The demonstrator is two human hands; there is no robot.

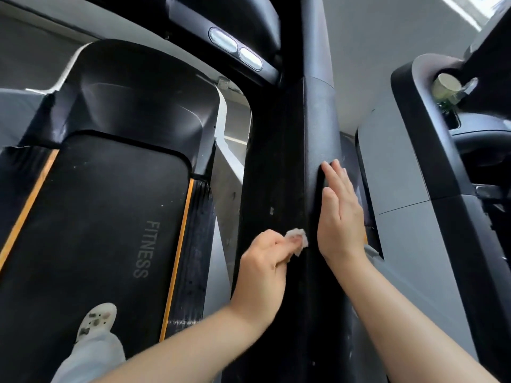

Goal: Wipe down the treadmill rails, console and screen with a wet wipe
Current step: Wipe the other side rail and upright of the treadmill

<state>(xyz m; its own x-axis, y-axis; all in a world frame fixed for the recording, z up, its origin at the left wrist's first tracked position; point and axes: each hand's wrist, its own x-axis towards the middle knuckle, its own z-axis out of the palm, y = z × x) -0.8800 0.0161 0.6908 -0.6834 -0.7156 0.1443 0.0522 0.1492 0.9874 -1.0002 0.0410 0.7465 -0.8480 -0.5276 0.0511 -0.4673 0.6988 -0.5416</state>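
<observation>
A thick black treadmill rail (279, 161) runs down the middle of the view. My left hand (265, 269) pinches a small crumpled white wet wipe (300, 239) against the rail's top face. My right hand (341, 214) lies flat with straight fingers on the rail's right side, just beside the wipe. The console underside (221, 20) with two oval silver grip sensors (235, 48) shows at the top. The screen is out of view.
The black belt (110, 217) marked FITNESS with orange side stripes lies at left; my foot (96, 322) stands on it. A neighbouring treadmill (431, 161) in grey and black stands at right, with a pale cup (446, 84) in its holder.
</observation>
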